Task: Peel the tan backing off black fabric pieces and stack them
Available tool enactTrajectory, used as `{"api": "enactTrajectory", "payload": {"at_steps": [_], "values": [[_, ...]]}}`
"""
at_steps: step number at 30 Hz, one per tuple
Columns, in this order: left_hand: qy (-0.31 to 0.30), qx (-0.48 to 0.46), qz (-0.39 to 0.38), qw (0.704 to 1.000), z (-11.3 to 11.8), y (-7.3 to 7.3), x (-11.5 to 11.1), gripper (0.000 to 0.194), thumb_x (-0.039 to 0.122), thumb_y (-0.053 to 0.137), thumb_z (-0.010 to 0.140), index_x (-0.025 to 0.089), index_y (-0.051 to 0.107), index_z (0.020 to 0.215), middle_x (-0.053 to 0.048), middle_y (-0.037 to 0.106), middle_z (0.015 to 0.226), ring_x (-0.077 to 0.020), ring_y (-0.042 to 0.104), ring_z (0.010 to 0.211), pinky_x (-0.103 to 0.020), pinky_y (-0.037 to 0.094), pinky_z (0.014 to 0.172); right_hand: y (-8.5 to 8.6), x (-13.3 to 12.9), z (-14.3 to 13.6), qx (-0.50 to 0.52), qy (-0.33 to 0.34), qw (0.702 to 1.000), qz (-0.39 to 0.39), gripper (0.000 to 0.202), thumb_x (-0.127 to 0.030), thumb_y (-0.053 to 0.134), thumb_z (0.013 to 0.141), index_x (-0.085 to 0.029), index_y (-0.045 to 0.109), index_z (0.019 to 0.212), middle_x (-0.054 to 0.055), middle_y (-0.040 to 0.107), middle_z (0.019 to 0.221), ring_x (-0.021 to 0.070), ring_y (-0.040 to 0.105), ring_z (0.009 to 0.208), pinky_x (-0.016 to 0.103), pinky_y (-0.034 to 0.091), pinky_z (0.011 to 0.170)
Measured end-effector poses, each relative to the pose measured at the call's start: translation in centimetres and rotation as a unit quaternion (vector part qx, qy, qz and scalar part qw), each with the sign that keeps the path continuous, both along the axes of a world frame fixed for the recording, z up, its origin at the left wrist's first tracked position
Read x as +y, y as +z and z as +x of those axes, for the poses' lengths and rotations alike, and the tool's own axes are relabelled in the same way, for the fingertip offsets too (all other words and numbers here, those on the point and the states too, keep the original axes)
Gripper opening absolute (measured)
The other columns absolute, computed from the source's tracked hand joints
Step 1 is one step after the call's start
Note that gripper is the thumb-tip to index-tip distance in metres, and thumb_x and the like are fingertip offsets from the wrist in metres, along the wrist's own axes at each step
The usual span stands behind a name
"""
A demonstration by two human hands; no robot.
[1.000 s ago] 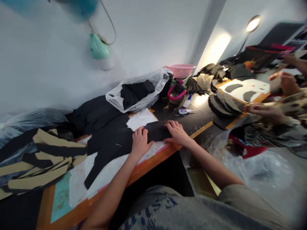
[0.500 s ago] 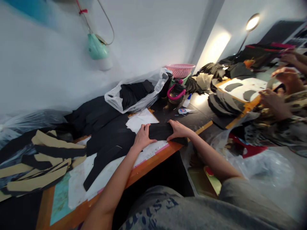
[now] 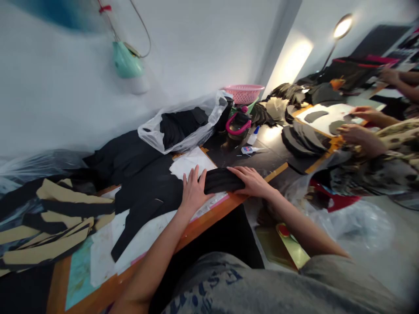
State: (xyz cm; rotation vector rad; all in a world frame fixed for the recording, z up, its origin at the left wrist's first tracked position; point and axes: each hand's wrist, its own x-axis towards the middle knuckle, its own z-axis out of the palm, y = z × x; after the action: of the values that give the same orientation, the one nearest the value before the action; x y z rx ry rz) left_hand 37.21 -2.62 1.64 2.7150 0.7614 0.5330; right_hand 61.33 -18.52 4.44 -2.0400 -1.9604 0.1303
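The left hand [image 3: 194, 194], cupped half a second ago, now spreads its fingers open at one end of the black strips [image 3: 220, 180] near the table's edge [image 3: 209, 218]; the right hand [image 3: 253, 182] covers the other, its grip unclear.

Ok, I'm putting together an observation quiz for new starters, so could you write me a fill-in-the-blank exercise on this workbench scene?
1. The material between the left hand and the right hand is ____ in colour.
2. The basket with the perforated side, near the wall, is coloured ____.
3. The bottle farther from the hands has a cap coloured ____.
4. The lamp at the back is switched ____.

Missing words: black; pink; blue; on.
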Motion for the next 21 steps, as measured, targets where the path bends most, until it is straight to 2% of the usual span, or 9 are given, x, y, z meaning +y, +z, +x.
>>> {"api": "enactTrajectory", "payload": {"at_steps": [2,6,8,11,14,16,18,21], "values": [[-0.019,0.014,-0.034,0.999,0.3,-0.6,-0.6,0.107,0.048,0.087,0.07,0.02,0.03,0.156,-0.025,0.024,0.165,-0.0462,0.036,0.147,-0.065,0.03,0.119,-0.9,-0.6,0.4,0.048,-0.018,0.998,0.022,0.1,-0.05,0.08,0.081,-0.024,0.027,0.162,0.018,0.053,0.149,0.0375,0.055,0.131,0.053,0.045,0.107],[-0.036,-0.038,-0.077,0.996,0.6,-1.6,-1.0,0.102,0.043,0.081,0.078,0.021,0.023,0.159,-0.02,0.039,0.151,-0.0355,0.049,0.138,-0.05,0.044,0.113,-2.2,-1.5,0.7,0.098,-0.019,0.992,0.077,0.087,-0.052,0.076,0.086,-0.026,0.035,0.158,0.015,0.056,0.146,0.0329,0.058,0.131,0.049,0.048,0.109],[-0.023,-0.055,-0.07,0.996,0.5,-1.9,-0.8,0.101,0.045,0.082,0.076,0.022,0.026,0.157,-0.018,0.042,0.145,-0.0351,0.051,0.135,-0.05,0.045,0.112,-2.6,-1.9,0.8,0.093,-0.015,0.992,0.088,0.086,-0.055,0.076,0.085,-0.026,0.038,0.157,0.014,0.058,0.146,0.0335,0.058,0.13,0.05,0.048,0.109],[-0.023,-0.046,-0.077,0.996,0.3,-2.3,-0.2,0.103,0.05,0.086,0.069,0.019,0.033,0.152,-0.019,0.048,0.14,-0.0395,0.053,0.131,-0.057,0.046,0.108,-3.2,-2.7,1.0,0.095,-0.031,0.99,0.095,0.089,-0.056,0.078,0.082,-0.025,0.04,0.156,0.015,0.058,0.147,0.035,0.06,0.13,0.052,0.049,0.108],[-0.059,-0.054,-0.096,0.992,0.2,-2.6,0.2,0.086,0.04,0.08,0.079,0.021,0.033,0.149,-0.016,0.056,0.133,-0.0345,0.057,0.127,-0.053,0.048,0.108,-3.4,-3.1,1.0,0.112,-0.048,0.987,0.107,0.081,-0.054,0.076,0.084,-0.027,0.044,0.153,0.013,0.06,0.145,0.0334,0.06,0.13,0.051,0.049,0.109],[-0.067,-0.065,-0.097,0.991,0.2,-2.6,0.4,0.079,0.035,0.074,0.085,0.022,0.03,0.15,-0.015,0.055,0.135,-0.031,0.057,0.129,-0.05,0.048,0.11,-3.4,-3.2,1.2,0.107,-0.05,0.987,0.112,0.071,-0.05,0.072,0.088,-0.027,0.048,0.151,0.012,0.062,0.143,0.0322,0.06,0.129,0.049,0.05,0.109],[-0.065,-0.073,-0.098,0.99,0.1,-2.4,0.6,0.088,0.036,0.077,0.082,0.021,0.027,0.152,-0.016,0.052,0.138,-0.0318,0.054,0.132,-0.05,0.047,0.111,-3.4,-3.2,1.5,0.098,-0.05,0.988,0.11,0.07,-0.051,0.072,0.088,-0.027,0.05,0.15,0.013,0.062,0.143,0.0329,0.06,0.129,0.049,0.048,0.11],[-0.07,-0.069,-0.111,0.989,0.2,-2.2,0.7,0.113,0.044,0.088,0.069,0.021,0.02,0.156,-0.018,0.046,0.143,-0.0354,0.049,0.136,-0.052,0.045,0.113,-3.9,-3.3,2.0,0.151,-0.061,0.978,0.132,0.09,-0.063,0.078,0.079,-0.024,0.044,0.153,0.015,0.062,0.141,0.0346,0.061,0.127,0.052,0.047,0.11]]}}
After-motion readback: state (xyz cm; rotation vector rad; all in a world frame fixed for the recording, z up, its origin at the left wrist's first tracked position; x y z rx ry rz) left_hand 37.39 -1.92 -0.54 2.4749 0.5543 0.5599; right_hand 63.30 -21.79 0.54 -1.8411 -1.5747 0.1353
